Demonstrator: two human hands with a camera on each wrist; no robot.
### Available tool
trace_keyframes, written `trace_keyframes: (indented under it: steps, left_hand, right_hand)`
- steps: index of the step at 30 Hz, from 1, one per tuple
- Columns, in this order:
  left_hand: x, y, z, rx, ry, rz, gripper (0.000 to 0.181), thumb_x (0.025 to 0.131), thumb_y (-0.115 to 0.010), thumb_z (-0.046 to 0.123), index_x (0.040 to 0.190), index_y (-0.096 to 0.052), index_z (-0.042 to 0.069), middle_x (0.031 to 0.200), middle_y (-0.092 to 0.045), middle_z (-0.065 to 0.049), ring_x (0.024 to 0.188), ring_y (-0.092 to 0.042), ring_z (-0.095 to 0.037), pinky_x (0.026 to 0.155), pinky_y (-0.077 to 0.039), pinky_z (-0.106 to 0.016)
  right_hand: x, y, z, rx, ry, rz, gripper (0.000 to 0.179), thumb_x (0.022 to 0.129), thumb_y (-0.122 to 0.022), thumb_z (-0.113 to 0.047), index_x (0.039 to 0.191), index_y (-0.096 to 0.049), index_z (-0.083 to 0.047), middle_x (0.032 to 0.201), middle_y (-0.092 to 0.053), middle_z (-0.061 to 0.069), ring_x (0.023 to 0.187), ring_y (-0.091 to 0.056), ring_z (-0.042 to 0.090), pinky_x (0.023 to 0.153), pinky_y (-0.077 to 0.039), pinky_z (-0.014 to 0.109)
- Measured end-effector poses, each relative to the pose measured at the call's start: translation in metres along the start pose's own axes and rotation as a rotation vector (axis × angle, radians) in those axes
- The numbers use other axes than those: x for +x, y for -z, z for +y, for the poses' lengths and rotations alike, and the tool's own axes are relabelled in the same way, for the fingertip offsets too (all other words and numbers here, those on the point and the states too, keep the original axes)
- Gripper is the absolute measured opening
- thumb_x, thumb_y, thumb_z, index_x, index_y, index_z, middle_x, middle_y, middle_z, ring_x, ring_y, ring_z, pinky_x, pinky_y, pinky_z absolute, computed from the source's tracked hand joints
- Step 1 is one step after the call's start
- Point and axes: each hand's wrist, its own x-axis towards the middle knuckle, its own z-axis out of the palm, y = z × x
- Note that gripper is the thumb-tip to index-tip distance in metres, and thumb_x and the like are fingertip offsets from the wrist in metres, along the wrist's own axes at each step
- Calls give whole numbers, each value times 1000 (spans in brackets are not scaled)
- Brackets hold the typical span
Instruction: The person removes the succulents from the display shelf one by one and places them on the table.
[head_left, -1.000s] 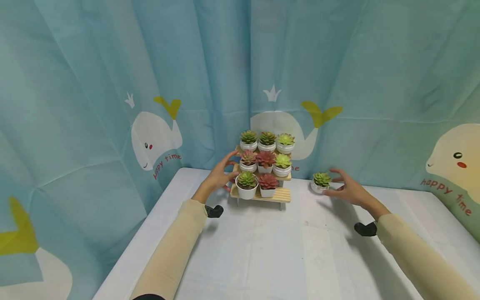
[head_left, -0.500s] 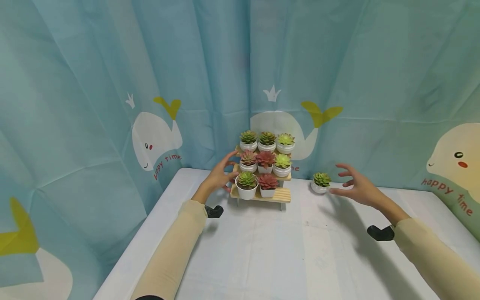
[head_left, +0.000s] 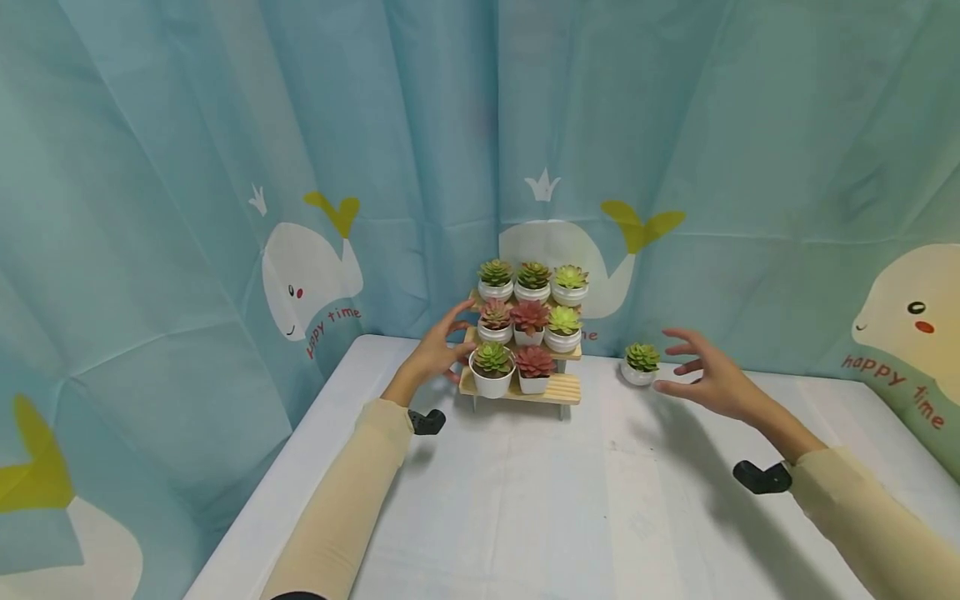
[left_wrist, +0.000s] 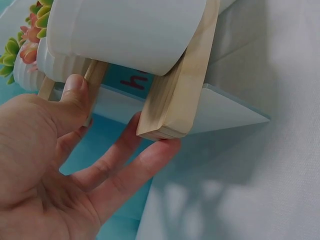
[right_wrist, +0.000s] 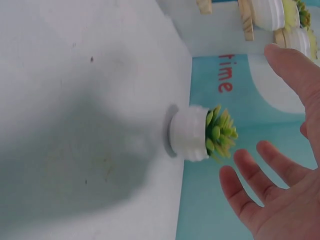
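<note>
At the left side of a tiered wooden plant stand (head_left: pixel 564 389), my left hand (head_left: pixel 432 354) reaches in. In the left wrist view its fingertips touch the end of the lowest shelf (left_wrist: pixel 172 107), and the thumb lies at the end of the shelf behind. My right hand (head_left: pixel 711 377) hovers to the right of a small green succulent in a white pot (head_left: pixel 639 367), its fingers spread. The right wrist view shows that succulent pot (right_wrist: pixel 192 132) standing on the table, apart from the fingers.
Succulents in white pots fill the upper two shelves; a green succulent (head_left: pixel 492 371) and a red succulent (head_left: pixel 535 371) stand on the lowest, with bare wood at its right end. A blue curtain (head_left: pixel 450 125) hangs behind the white-clothed table (head_left: pixel 540 508).
My right hand has let go of the small potted succulent and drawn back to the right, its fingers spreading wider. The left hand stays at the stand.
</note>
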Motion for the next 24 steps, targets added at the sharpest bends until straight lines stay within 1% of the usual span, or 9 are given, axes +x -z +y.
trace_keyframes:
  steps: [5,8,10,13,19,22,24]
  left_hand:
    - [2,1,-1,-5,-8,6,79,103,-63,9,162,-24,44,159,-40,-16,82,-73,-31,63,-59,-64]
    - [2,1,-1,-5,-11,11,79,103,-63,8,162,-25,44,158,-41,-16,81,-73,-30,62,-59,-63]
    - [2,1,-1,-8,-10,10,79,103,-63,7,161,-25,43,158,-41,-17,79,-73,-29,61,-59,-63]
    - [2,0,-1,-22,-7,6,79,102,-64,7,161,-26,44,158,-41,-17,78,-73,-29,62,-59,-65]
    - [1,0,-1,-24,-12,1,79,102,-64,7,162,-25,43,158,-42,-17,79,-73,-30,63,-59,-66]
    - [1,0,-1,-24,-13,-3,79,103,-63,7,162,-25,42,159,-40,-18,80,-73,-31,63,-59,-66]
    - [1,0,0,-28,-13,-2,79,103,-63,7,162,-25,42,159,-40,-18,81,-73,-31,63,-59,-65]
  right_hand:
    - [2,-6,-8,12,19,8,85,91,-82,-31,157,-33,-12,142,-54,29,114,-63,44,83,-60,42]
    - [3,-11,-13,46,40,12,83,92,-82,-28,157,-34,-11,142,-54,29,113,-63,43,82,-60,38]
    - [4,-15,-17,75,46,11,82,92,-81,-26,157,-33,-11,142,-54,28,113,-63,43,82,-60,37]
    - [4,-24,-22,126,40,4,82,93,-81,-26,157,-33,-11,142,-55,28,114,-63,43,84,-60,40]
    - [9,-41,-35,235,26,-12,80,93,-80,-26,157,-33,-13,142,-57,23,117,-63,42,92,-59,50]
    - [13,-49,-40,278,34,-26,79,94,-80,-23,158,-33,-14,143,-57,21,119,-63,41,94,-58,48]
    - [16,-55,-43,302,42,-32,79,93,-80,-22,157,-34,-14,143,-57,21,119,-63,41,94,-58,44]
